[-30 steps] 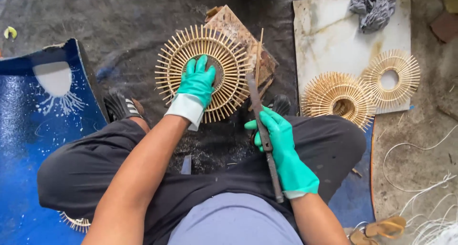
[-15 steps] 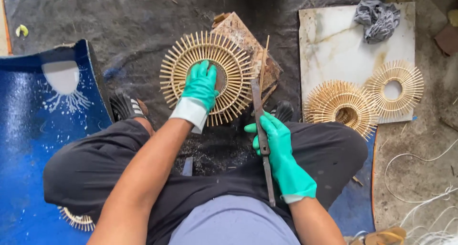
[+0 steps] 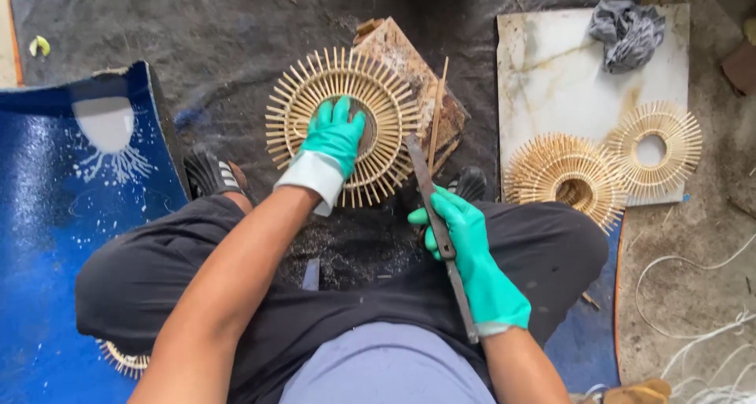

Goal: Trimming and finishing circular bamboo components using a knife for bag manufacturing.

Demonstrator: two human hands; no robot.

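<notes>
— Nearest the lap, what does the right hand (image 3: 465, 242) have?

— Its gloved fingers are wrapped shut round a long dark blade (image 3: 437, 223). The blade runs from beside the forearm up toward the wood block (image 3: 409, 65), and its tip lies just beside the sunburst's right rim. A thin stick (image 3: 437, 113) stands against the block right next to that tip; whether the blade touches it I cannot tell.

— And the left hand (image 3: 335, 136)?

— Gloved too, pressed flat and spread on the middle of the sunburst (image 3: 342, 124), a ring of pale sticks fanned outward. It bears down rather than clasps. The ring lies on the block, on the dark floor (image 3: 236, 34) ahead of the knees.

— Any holders with things in them?

— No real vessel. The nearest to one is the pale slab (image 3: 567, 73) at far right. Two more finished rings sit along its near edge, one heaped (image 3: 567, 179) and overhanging that edge, one flat (image 3: 654, 148) at the near right corner. A grey rag (image 3: 626, 30) is crumpled at its far edge.

— What is hidden?

— The palm covers the sunburst's centre. The block shows only beyond the ring. A shoe (image 3: 209, 172) peeks out by the left knee, another (image 3: 468, 183) by the right. A further ring (image 3: 122, 357) is mostly tucked under the left thigh. A blue sheet (image 3: 71, 215) is cut off at the left edge, white cords (image 3: 693, 309) at the right.
</notes>
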